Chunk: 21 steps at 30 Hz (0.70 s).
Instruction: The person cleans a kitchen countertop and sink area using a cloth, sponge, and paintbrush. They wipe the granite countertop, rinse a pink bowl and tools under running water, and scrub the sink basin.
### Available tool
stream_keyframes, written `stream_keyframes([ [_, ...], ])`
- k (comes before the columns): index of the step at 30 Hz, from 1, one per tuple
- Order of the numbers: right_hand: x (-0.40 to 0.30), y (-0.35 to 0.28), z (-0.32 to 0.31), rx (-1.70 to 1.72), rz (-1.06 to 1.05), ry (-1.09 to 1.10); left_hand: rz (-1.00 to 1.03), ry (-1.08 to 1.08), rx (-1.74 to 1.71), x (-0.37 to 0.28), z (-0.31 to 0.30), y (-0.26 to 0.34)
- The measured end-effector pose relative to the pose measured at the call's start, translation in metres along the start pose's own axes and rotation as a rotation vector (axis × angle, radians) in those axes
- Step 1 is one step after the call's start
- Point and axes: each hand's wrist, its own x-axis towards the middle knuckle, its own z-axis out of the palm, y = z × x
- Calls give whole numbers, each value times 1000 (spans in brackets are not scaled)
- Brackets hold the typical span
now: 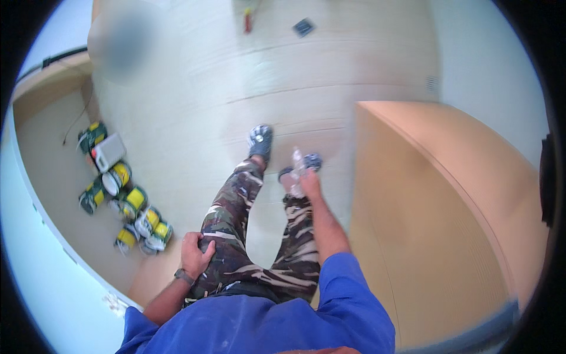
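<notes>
My right hand (311,183) hangs low in front of my right leg, its fingers closed around a crumpled strip of clear plastic (298,160). Part of the strip sticks up past the fingers, and the rest droops below them. My left hand (194,254) rests against the left thigh of my camouflage trousers (227,221). Its thumb stands apart from the fingers, and it appears to hold nothing. A dark watch (183,276) circles the left wrist. Dark clogs (261,139) are on my feet, one ahead of the other on the pale floor (185,115).
Several green-and-yellow buckets (135,199) and a white jerrycan (109,151) stand at left beside a low pale wall. A tan wooden cabinet (411,212) rises close on the right. Ahead lie a red-and-yellow tool (247,21) and a dark square piece (304,27) on the floor.
</notes>
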Motion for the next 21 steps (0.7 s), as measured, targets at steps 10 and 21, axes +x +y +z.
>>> stream_keyframes([
  [10, -314, -86, -141, 381, -123, 261, 722, -11, 2, 56, -30, 139],
  [21, -636, -71, -205, 1440, -108, 935, 1730, 183, -205, -80, -127, 504],
])
